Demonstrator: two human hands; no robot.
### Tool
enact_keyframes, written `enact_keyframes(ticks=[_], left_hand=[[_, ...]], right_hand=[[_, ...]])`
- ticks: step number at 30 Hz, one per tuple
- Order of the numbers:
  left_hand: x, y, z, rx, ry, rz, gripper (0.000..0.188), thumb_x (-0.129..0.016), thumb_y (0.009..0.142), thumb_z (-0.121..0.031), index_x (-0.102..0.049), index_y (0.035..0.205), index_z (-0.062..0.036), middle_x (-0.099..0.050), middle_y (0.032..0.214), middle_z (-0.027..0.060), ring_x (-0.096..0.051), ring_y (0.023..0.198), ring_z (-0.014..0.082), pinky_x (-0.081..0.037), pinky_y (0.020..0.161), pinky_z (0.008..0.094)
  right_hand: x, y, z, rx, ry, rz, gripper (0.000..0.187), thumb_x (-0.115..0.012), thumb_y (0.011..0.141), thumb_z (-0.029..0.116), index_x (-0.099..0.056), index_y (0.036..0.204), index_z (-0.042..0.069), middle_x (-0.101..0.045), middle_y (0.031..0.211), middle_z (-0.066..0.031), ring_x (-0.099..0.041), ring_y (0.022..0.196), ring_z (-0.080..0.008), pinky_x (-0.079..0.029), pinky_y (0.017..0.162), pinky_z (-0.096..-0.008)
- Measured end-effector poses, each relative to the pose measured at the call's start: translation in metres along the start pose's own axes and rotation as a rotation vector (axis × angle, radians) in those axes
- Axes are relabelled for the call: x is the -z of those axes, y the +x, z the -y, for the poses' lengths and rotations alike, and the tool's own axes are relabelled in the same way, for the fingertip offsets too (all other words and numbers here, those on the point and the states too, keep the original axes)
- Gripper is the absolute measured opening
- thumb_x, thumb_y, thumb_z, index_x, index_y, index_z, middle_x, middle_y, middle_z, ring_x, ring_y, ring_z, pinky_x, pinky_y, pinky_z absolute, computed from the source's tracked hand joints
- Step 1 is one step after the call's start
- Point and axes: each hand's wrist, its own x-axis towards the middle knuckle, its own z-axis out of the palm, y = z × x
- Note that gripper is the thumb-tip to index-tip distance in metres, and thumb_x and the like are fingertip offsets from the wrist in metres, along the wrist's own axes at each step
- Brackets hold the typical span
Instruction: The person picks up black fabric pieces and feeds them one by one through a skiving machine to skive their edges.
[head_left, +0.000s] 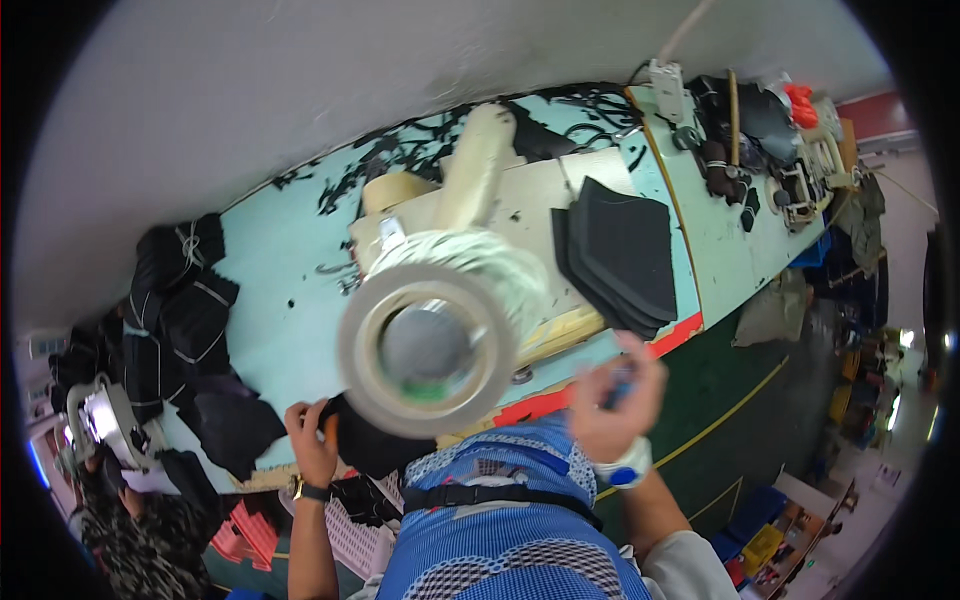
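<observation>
At the table's near edge, my left hand (312,440) is closed on a piece of black fabric (375,445). A small orange bit shows between its thumb and fingers; its kind is unclear. My right hand (618,395) is raised near the red-edged front of the table, smeared by motion, its fingers curled round something small and dark blue. A large pale ring-shaped roll (357,345) with a grey centre stands close in front and hides part of the work. Behind it are loops of white cord (500,262) and a cream machine arm (478,165).
Stacked dark panels (625,250) lie right of the machine. Black scraps (375,165) litter the light-blue table (275,270). Tied black bundles (195,300) are piled at left. Another machine (800,190) is at far right. A person in camouflage clothing (150,540) is at lower left.
</observation>
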Motion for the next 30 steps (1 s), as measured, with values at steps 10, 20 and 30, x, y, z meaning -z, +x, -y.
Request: enact_keyframes(ticks=[10,20,30], left_hand=[[0.067,0.043,-0.078,0.077,-0.104,0.767,0.021,-0.067,0.084,-0.003,-0.071,0.105,-0.0059,-0.071,0.092,0.0123,-0.066,0.08,0.0232,-0.051,0.074,0.033],[0.081,0.099,-0.198,-0.062,-0.67,0.915,0.023,-0.072,0.085,-0.009,-0.071,0.108,-0.003,-0.072,0.095,0.0112,-0.067,0.084,0.0168,-0.051,0.076,0.0284],[0.043,0.149,-0.163,-0.221,-0.629,0.84,0.028,-0.057,0.094,-0.006,-0.06,0.121,0.0014,-0.068,0.107,0.008,-0.06,0.096,0.0124,-0.047,0.085,0.0262]], right_hand=[[0.052,0.168,-0.343,-0.379,-0.388,0.166,0.049,-0.049,0.097,0.038,-0.059,0.121,-0.004,-0.065,0.113,-0.0252,-0.064,0.104,-0.0343,-0.047,0.09,-0.0389],[0.086,0.051,-0.028,0.12,0.151,0.347,0.046,-0.069,0.083,0.021,-0.058,0.118,-0.006,-0.064,0.102,-0.0175,-0.064,0.096,-0.0231,-0.049,0.087,-0.036],[-0.019,-0.029,0.01,-0.732,0.508,0.712,0.025,-0.068,0.087,0.017,-0.066,0.101,-0.004,-0.068,0.083,-0.015,-0.067,0.074,-0.0241,-0.052,0.071,-0.0301]])
